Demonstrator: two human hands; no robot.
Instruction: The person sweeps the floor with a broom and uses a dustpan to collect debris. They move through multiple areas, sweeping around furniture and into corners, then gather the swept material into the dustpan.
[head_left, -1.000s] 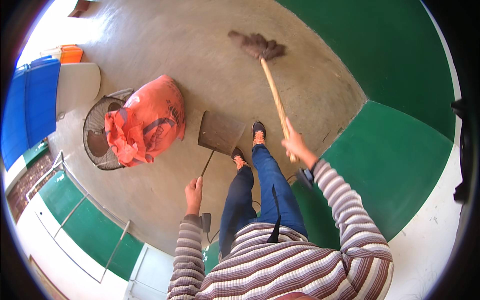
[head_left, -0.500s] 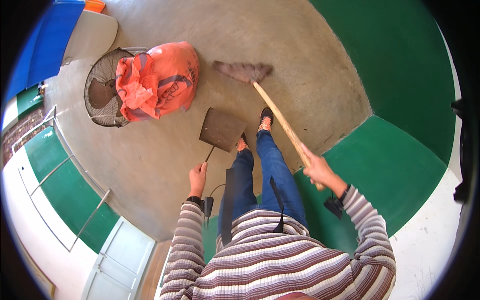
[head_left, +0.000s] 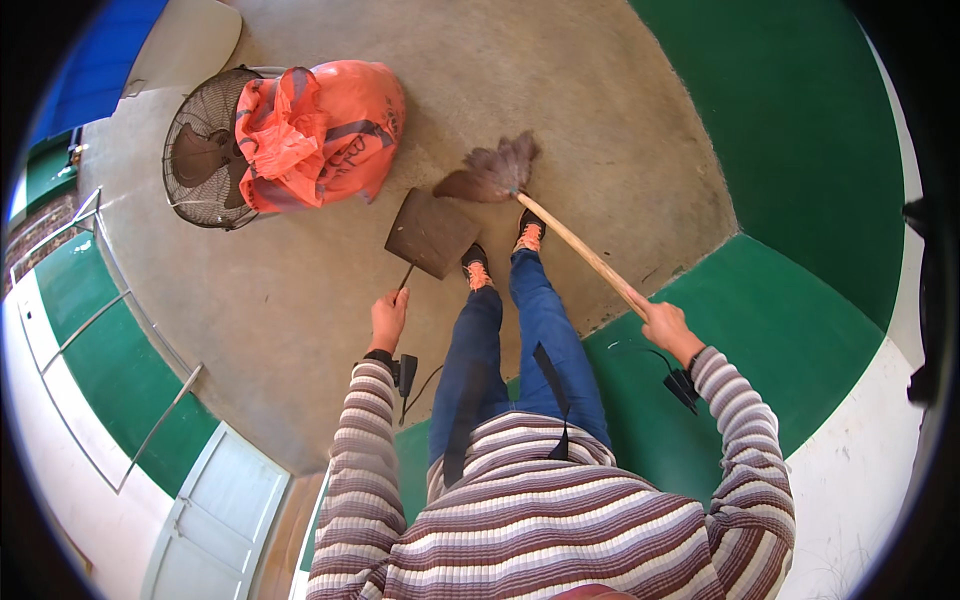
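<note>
My left hand (head_left: 388, 318) is closed around the thin handle of a flat, dark dustpan (head_left: 432, 234), held out in front of my left foot. In my right hand (head_left: 668, 328) is the pale wooden stick of a broom (head_left: 492, 172). The stick slants away to the upper left, and the greyish-purple bristles fan out over the concrete floor. Their left tip lies close to the dustpan's far right corner. Both hands are wrapped firmly round their handles.
A full orange sack (head_left: 345, 130) stands left of the broom, beside a round caged fan (head_left: 205, 150). Green-and-white walls (head_left: 790, 130) rise on the right. Further left are a metal frame (head_left: 150, 320) and a pale door (head_left: 215, 515). My shoes (head_left: 477, 268) stand just behind the bristles.
The broom head has come nearer to me and to the dustpan, its bristles now spread differently. My right hand has shifted right. The dustpan has moved slightly left and away.
</note>
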